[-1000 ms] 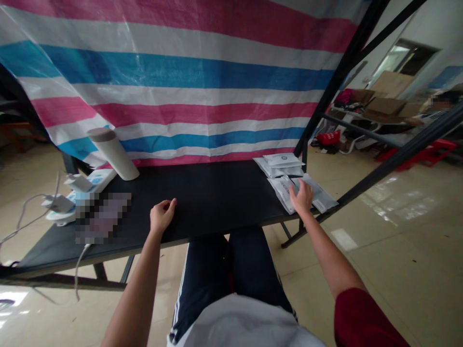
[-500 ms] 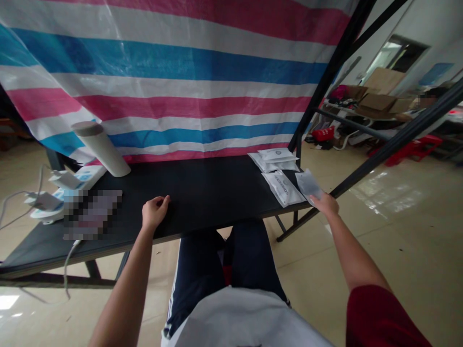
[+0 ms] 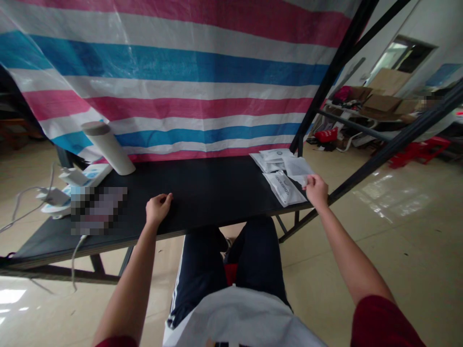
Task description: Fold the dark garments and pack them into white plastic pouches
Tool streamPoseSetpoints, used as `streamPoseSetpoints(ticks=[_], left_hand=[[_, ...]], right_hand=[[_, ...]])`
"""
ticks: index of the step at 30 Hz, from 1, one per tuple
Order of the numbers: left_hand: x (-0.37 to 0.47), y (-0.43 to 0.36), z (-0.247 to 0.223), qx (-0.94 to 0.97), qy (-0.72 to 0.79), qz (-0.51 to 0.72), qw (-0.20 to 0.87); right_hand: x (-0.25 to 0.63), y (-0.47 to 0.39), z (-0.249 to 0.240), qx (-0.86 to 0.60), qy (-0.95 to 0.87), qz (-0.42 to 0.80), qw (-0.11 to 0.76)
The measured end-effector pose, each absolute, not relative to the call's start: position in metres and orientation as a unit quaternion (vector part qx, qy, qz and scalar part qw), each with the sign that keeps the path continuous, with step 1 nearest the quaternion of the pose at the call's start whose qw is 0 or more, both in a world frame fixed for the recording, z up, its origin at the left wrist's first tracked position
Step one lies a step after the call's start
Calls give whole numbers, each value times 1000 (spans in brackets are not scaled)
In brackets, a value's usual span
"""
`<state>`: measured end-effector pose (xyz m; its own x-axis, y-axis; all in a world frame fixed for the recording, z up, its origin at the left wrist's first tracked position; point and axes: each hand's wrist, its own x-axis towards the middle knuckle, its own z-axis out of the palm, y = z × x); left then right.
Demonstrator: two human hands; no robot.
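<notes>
And here the right hand pinches a pale packet by its near corner, beside the printed pouch on the black table, while the left hand rests there, loosely curled, nearly closed.

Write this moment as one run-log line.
right hand: pinches flat whitish packet by its edge | left hand: loosely curled, nothing visible in it, at black tabletop | nearby: white printed packets, white cylindrical bottle

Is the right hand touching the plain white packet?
Touching. The head view shows the right hand pinching a corner of the plain white packet.
</notes>
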<state>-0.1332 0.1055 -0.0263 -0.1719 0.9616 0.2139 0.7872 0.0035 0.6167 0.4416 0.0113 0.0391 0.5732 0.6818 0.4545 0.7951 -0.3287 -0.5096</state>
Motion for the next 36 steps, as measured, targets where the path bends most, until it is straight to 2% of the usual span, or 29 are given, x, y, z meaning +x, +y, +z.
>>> streamPoseSetpoints(ticks=[2, 4, 7, 10, 14, 19, 23, 29, 33, 36], left_hand=[[-132, 104, -25, 629, 695, 322, 137], [-131, 103, -23, 627, 696, 321, 139], [-131, 101, -22, 628, 695, 321, 140], [-130, 102, -21, 628, 691, 329, 142], [-106, 110, -4, 653, 663, 347, 113], [-15, 143, 40, 776, 506, 369, 74], [69, 185, 56, 802, 458, 354, 148], [110, 227, 24, 778, 522, 314, 152], [86, 222, -4, 764, 567, 273, 141], [71, 210, -12, 748, 595, 266, 126]], right_hand=[[400, 18, 42, -766, -508, -31, 393], [352, 19, 42, -689, -580, 83, 426], [292, 12, 41, -605, -668, 191, 388], [264, 9, 39, -590, -703, 199, 344], [264, 27, 28, -594, -684, 208, 369], [263, 73, 3, -626, -639, 258, 365], [243, 101, -9, -676, -641, 231, 280], [215, 104, -15, -687, -683, 185, 167], [221, 107, -17, -657, -704, 216, 163], [224, 120, -17, -661, -675, 259, 202]])
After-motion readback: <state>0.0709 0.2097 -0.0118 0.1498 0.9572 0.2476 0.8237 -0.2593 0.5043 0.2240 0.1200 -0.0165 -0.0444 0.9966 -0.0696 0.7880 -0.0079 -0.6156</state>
